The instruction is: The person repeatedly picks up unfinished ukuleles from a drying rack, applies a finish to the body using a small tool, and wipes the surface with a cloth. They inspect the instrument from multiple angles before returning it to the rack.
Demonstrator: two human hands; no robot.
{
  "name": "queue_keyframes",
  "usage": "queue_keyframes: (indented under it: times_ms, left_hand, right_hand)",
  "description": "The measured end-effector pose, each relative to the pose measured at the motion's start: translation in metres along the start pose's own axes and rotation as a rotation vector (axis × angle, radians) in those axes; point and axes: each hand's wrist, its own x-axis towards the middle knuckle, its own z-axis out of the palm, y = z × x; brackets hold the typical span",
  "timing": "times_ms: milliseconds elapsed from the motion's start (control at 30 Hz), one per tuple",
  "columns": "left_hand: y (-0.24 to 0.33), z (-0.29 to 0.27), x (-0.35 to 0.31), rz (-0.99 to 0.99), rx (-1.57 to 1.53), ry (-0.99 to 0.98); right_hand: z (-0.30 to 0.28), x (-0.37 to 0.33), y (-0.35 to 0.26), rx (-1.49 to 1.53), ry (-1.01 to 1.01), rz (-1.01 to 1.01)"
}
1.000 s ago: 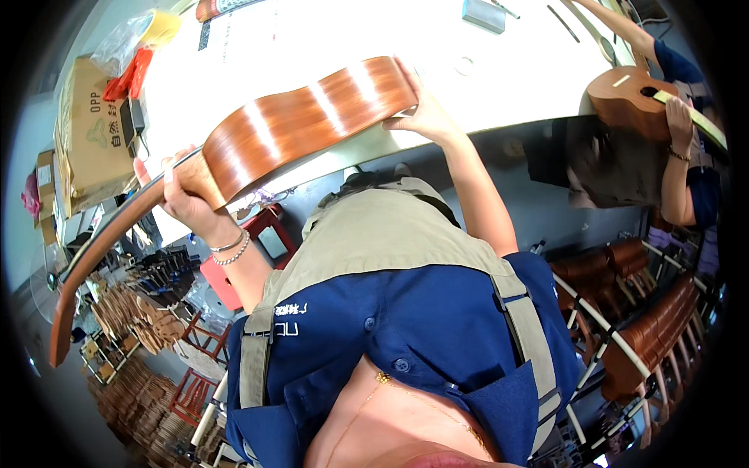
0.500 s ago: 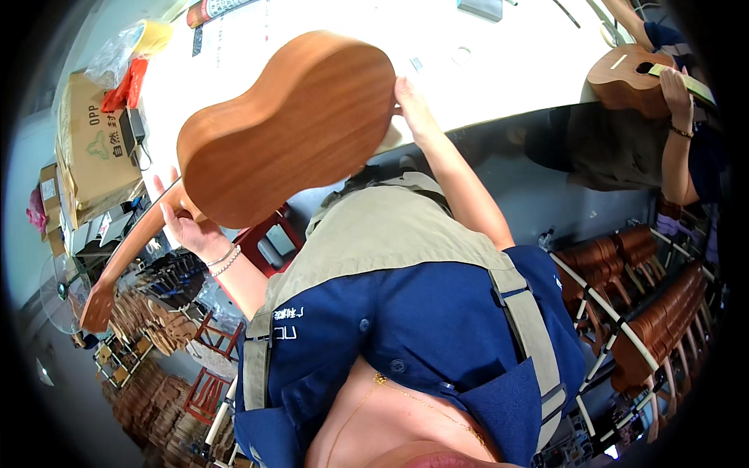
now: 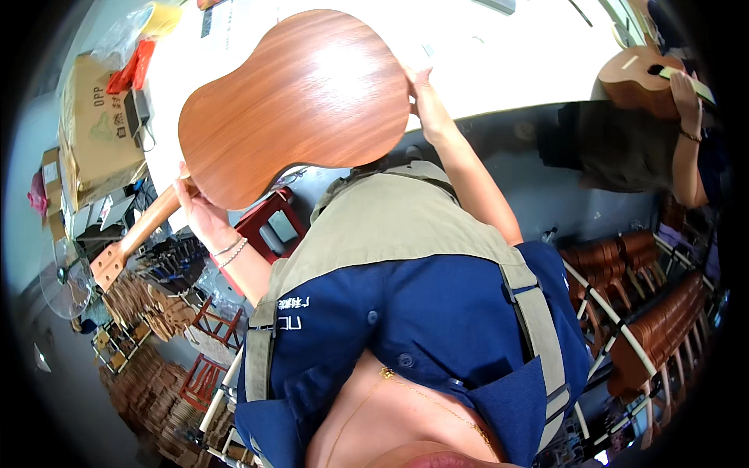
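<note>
Ukulele (image 3: pixel 296 101), back now showing fuller; long axis diagonal, headstock (image 3: pixel 108 266) lower-left; gripped by my left hand (image 3: pixel 207 218) and right hand (image 3: pixel 425 103).

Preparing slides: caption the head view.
Bare left hand and right hand hold a glossy brown, waisted wooden ukulele, seen from behind.

Overexposed white tabletop (image 3: pixel 515 74), bright glare on the wooden instrument (image 3: pixel 292 113), curved distortion toward black fisheye corners

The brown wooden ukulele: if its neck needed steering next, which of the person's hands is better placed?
Probably the left: the left hand is at the base of the slim brown wooden neck, while the right hand is at the wide end of the curved, glossy brown body.
</note>
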Motion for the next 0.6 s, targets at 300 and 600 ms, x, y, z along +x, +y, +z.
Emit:
queue_keyframes:
  times_ms: [300, 600]
  left_hand:
    - [0.001, 0.066, -0.038, 0.128, 0.217, -0.145]
    - [-0.003, 0.068, -0.044, 0.206, 0.255, -0.273]
  right_hand:
    - [-0.021, 0.000, 0.043, 0.386, 0.083, 0.018]
    - [-0.026, -0.015, 0.050, 0.394, 0.115, -0.007]
